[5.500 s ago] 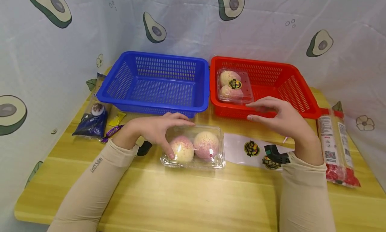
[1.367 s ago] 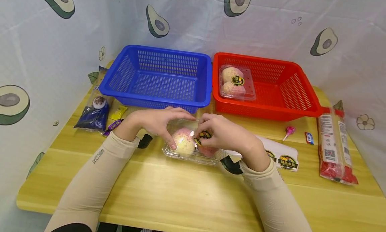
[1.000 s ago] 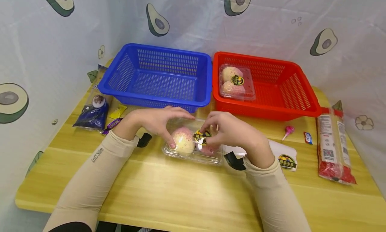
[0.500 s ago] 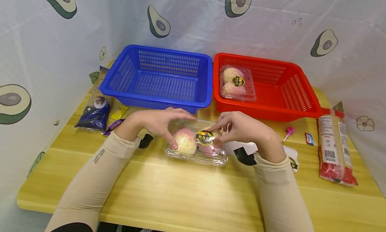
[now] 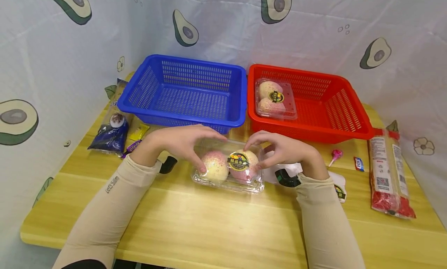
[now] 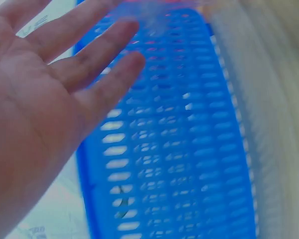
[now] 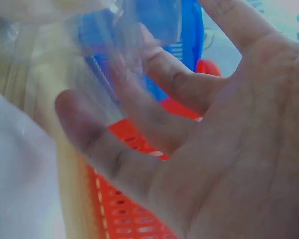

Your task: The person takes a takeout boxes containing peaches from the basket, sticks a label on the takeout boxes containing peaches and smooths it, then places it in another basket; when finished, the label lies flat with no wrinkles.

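Note:
In the head view a clear plastic clamshell box (image 5: pixel 227 186) lies on the table, with two pink-and-yellow speckled peach-like fruits (image 5: pixel 214 166) inside. My left hand (image 5: pixel 181 144) holds its left part, thumb on the near side and fingers along the far edge. A black-and-gold label (image 5: pixel 238 161) lies flat on the lid over the right fruit. Around the box's right end is my right hand (image 5: pixel 281 148), its fingertips at the lid beside the label and nothing pinched. Blurred clear plastic (image 7: pixel 139 30) overlaps the right fingers in the right wrist view.
A blue basket (image 5: pixel 181 119) stands behind the box. To its right a red basket (image 5: pixel 310 133) holds a similar labelled box (image 5: pixel 288 102). A white label strip (image 5: pixel 336 179), pink lollipop (image 5: pixel 336 154), small packet (image 5: pixel 358 164) and long bag (image 5: pixel 391 172) lie right; a blue bag (image 5: pixel 110 135) lies left.
My right hand has brought a label from the strip onto the lid, released it and drawn slightly right with its fingers spreading. The left hand stays on the box.

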{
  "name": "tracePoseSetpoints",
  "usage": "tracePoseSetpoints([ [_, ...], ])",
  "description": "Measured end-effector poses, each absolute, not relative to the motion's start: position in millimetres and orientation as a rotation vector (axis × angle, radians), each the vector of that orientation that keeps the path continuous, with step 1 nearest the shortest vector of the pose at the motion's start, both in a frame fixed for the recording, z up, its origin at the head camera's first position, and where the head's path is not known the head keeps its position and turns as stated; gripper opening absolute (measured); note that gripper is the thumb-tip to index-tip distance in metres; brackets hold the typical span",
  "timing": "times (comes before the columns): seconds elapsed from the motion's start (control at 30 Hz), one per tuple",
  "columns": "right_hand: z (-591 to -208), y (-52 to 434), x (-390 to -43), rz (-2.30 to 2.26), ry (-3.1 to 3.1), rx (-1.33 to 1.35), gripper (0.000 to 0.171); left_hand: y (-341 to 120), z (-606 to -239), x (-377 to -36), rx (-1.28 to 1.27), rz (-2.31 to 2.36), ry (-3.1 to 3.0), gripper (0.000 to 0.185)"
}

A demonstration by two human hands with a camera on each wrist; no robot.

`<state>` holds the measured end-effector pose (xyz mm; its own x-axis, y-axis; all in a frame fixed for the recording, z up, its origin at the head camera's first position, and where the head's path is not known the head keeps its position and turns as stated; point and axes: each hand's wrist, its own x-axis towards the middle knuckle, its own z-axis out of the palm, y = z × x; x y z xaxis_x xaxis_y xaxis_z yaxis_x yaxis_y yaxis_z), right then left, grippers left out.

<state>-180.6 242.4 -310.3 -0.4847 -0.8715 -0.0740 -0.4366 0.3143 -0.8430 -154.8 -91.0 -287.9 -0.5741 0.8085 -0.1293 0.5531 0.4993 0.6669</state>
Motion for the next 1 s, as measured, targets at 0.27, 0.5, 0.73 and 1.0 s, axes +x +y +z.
tracePoseSetpoints([
  [0.27,-321.6,244.5,-187.2,-1.142,1.940,-1.108,0.042,-127.4,-264.4,-157.5,1.029,1.201,2.441,0.066],
  [0.5,-329.1,244.0,-187.5,-1.236,1.848,-1.072,0.046,-187.8,-260.2,-168.3,0.439,1.371,2.840,0.067],
  [0.73,-330.7,240.7,-186.4,-1.238,1.910,-1.032,0.042,-237.1,-269.6,-176.2,-0.022,1.255,2.926,0.101],
  [1.0,-330.0,234.5,-184.7,-1.273,1.903,-1.117,0.041,-251.2,-286.2,-177.9,-0.162,1.344,2.639,0.119],
])
